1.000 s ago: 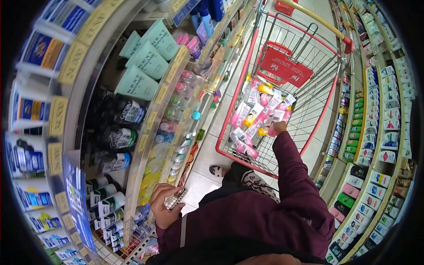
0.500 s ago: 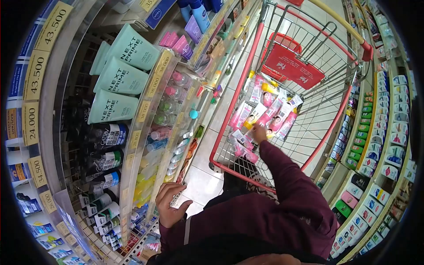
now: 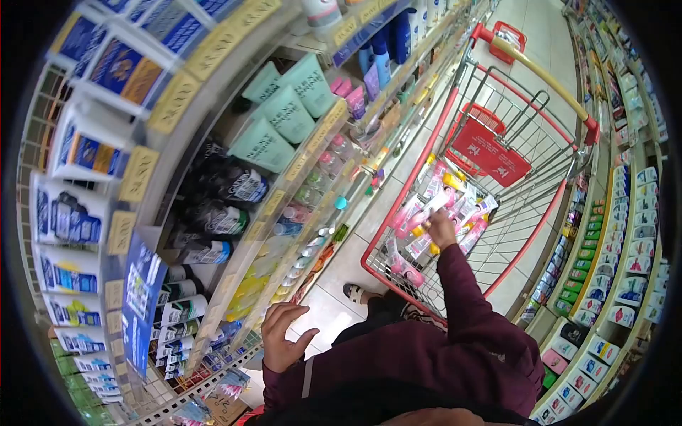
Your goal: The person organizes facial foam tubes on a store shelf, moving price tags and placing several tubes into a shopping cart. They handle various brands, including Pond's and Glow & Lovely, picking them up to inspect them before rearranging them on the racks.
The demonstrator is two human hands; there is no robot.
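My right hand (image 3: 442, 230) reaches into the shopping cart (image 3: 383, 275), its fingers closed on the end of a white and pink tube (image 3: 434, 204), which is slightly blurred. Around and under it lies a loose pile of pink, white and yellow cosmetic tubes (image 3: 465, 207). Nearer to me in the cart rest more pink tubes (image 3: 410, 273). My left hand (image 3: 283, 335) hovers beside the lower shelves, thumb and fingers apart, holding nothing.
Shelves on the left carry mint-green tubes (image 3: 300, 82), dark bottles (image 3: 226, 220) and yellow price labels (image 3: 140, 174). Packed shelves (image 3: 597, 248) line the right side. A red basket (image 3: 509, 42) stands on the floor beyond the cart handle (image 3: 536, 67).
My view has turned, so the cart and shelves sit further right. My right hand now holds a tube that has shifted above the pile. My left hand stays open.
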